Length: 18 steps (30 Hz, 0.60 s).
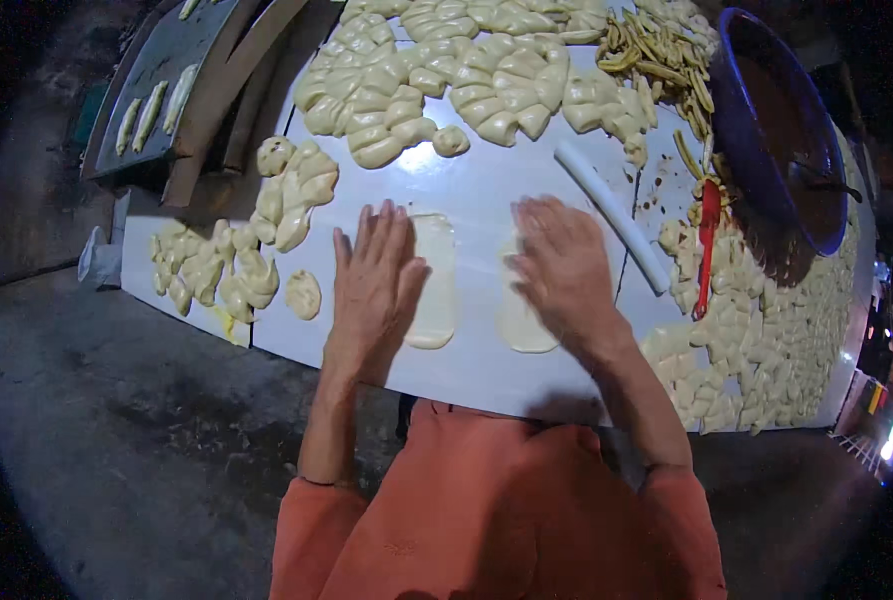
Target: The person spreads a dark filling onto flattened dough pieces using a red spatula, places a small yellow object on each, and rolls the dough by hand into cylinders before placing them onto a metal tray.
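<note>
Two flat, elongated sheets of pale dough lie side by side on the white table (476, 370) in front of me. My left hand (371, 275) rests palm down, fingers stretched, along the left edge of the left dough sheet (434, 290). Over the upper part of the right dough sheet (524, 322) is my right hand (566, 262), fingers outstretched and slightly blurred. Nothing is gripped in either hand. A white rolling pin (614, 215) lies slanted just right of my right hand. One small round of dough (303, 295) sits left of my left hand.
Many dough pieces (366, 90) cover the far side, with more (741, 350) at the right. A purple-blue basin (736, 130) of brown filling stands far right, near yellowish strips (656, 60) and a red-handled tool (706, 250). A dark tray (166, 75) holds dough strips at far left.
</note>
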### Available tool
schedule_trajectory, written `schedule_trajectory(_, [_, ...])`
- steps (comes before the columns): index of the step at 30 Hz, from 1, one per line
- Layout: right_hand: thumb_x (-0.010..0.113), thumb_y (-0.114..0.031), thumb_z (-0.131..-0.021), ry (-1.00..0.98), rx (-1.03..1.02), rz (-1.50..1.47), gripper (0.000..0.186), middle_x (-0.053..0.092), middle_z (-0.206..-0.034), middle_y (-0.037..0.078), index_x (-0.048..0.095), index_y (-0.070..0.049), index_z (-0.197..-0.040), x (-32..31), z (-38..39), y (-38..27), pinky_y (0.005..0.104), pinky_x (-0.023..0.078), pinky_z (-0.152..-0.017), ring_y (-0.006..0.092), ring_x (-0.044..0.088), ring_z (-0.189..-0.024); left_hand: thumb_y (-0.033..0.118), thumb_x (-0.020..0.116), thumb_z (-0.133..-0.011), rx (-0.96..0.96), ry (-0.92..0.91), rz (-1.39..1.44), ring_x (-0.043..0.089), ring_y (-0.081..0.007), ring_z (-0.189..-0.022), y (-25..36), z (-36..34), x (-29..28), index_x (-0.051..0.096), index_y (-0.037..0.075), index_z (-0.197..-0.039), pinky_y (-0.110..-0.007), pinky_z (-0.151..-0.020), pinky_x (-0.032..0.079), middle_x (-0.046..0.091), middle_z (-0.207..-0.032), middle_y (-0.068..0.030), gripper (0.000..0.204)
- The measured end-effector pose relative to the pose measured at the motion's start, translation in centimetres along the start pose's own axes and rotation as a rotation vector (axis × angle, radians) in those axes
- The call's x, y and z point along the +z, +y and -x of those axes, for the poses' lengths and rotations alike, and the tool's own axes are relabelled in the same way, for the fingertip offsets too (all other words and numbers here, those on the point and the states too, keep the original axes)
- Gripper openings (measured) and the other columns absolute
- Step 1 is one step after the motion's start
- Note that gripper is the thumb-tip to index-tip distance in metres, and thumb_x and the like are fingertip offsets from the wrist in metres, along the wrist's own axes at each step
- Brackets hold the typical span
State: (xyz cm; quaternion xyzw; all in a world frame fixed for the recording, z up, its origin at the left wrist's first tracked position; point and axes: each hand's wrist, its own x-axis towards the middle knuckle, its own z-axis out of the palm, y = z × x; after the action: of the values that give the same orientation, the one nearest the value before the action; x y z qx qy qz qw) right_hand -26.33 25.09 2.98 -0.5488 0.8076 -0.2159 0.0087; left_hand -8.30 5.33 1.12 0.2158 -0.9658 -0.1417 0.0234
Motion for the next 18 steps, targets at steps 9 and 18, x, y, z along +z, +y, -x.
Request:
schedule_trajectory(9, [0.036,-0.063,-0.102,-0.223,-0.137,0.0,0.079,0.038,-0.163,0.014,0.04,-0.005,-0.155,6.0,-3.7,-4.3,0.0672,0.009,-0.123,0.0331,0.027,-0.154,0.059,0.047,-0.1,0.002,-0.041,-0.111,0.019,-0.0375,-0.157,-1.0,0.0,1.2,0.03,0.003,-0.16,-0.072,-0.118,0.01,0.027,-0.167,-0.019,0.083])
schedule_trajectory(18, [0.044,-0.064,-0.1,-0.398,-0.278,-0.127,0.077,0.034,-0.166,0.007,0.039,-0.011,-0.157,5.7,7.5,-7.7,0.0669,0.01,-0.124,0.0204,0.03,-0.154,0.061,0.052,-0.097,0.005,-0.283,0.031,0.015,-0.0397,-0.157,0.5,11.7,1.4,0.025,-0.002,-0.159,-0.072,-0.119,0.006,0.021,-0.167,-0.025,0.092])
